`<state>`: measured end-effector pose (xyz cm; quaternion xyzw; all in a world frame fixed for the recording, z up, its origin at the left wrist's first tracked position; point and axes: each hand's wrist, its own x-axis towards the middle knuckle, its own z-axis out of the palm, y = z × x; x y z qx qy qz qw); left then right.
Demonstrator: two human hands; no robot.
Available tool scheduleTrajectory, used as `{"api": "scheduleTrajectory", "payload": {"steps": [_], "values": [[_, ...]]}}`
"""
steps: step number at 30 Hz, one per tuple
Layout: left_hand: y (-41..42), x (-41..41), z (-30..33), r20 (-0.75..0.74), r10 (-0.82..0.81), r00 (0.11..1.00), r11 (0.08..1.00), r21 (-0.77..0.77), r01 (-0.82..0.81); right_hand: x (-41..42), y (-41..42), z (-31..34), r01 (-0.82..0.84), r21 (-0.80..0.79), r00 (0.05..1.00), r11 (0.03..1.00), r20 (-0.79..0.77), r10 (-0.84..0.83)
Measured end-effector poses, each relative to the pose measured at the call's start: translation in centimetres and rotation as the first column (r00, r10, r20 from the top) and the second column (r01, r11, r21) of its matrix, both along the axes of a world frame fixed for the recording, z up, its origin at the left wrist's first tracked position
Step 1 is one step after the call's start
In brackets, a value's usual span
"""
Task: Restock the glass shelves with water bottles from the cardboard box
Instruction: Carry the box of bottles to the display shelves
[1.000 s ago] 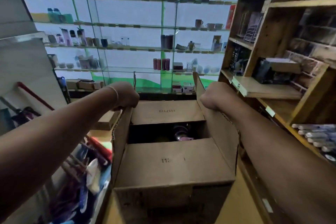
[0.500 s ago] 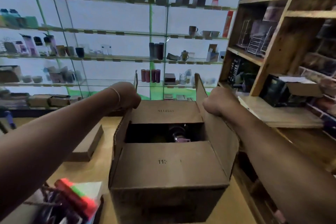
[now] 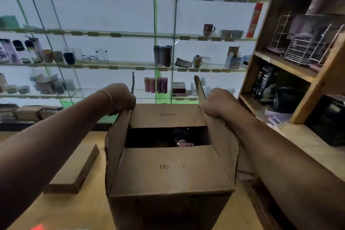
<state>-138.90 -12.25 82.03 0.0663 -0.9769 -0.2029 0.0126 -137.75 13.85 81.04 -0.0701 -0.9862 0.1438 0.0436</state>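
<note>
My left hand (image 3: 119, 99) is curled tight around the top of the left side flap of the cardboard box (image 3: 168, 170); its fingers are hidden behind the flap. A flat cardboard piece (image 3: 74, 170) lies on the wooden floor (image 3: 61, 209) to the left of the box, and a red blur at the bottom edge is cut off and cannot be identified. The two inner flaps are folded nearly level, leaving a dark gap; through it I can make out only one bottle top (image 3: 182, 139) with a pinkish part, the rest being in shadow. My right hand (image 3: 216, 102) is likewise clenched on the right side flap, fingertips out of sight. The glass shelves (image 3: 115, 34) stand beyond the box, stocked with mugs, tumblers and small cartons too blurred to read. The wooden shelving unit (image 3: 291, 61) on the right is cut off by the frame. Compared with half a second ago, both grips are unchanged, the glass shelves appear closer, and the coloured clutter at lower left has all but left view.
</note>
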Motion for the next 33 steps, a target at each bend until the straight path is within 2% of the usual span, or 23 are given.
{"api": "scheduleTrajectory", "payload": {"steps": [4, 10, 16, 22, 26, 33], "values": [[0.6, -7.1, 0.0, 0.047, 0.01, 0.999, 1.0, 0.023, -0.011, -7.7, 0.7, 0.3, -0.016, 0.003, 1.0, 1.0, 0.015, 0.015], [1.0, -18.0, 0.5, 0.019, -0.024, 1.0, 0.999, 0.026, 0.024, -18.2, 1.1, 1.1, -0.01, -0.003, 1.0, 1.0, -0.014, 0.01], [0.0, -29.7, -2.4, 0.062, -0.06, 0.996, 0.997, 0.054, 0.057, -31.2, 0.0, -2.0, -0.027, 0.018, 0.999, 0.999, -0.027, 0.027], [-1.6, -41.3, -3.8, 0.124, -0.106, 0.987, 0.989, -0.094, 0.118, -43.7, -2.5, -3.3, -0.031, 0.056, 0.999, 0.998, 0.04, 0.029], [-3.2, -47.2, -2.3, 0.111, -0.081, 0.991, 0.989, -0.113, 0.094, -50.3, -4.3, -2.8, -0.076, 0.079, 0.997, 0.994, 0.037, 0.073], [-8.9, -55.5, -0.9, 0.048, 0.051, 0.998, 0.995, -0.093, -0.047, -62.2, -9.6, -1.8, -0.197, 0.069, 0.976, 0.978, -0.08, 0.202]]}}
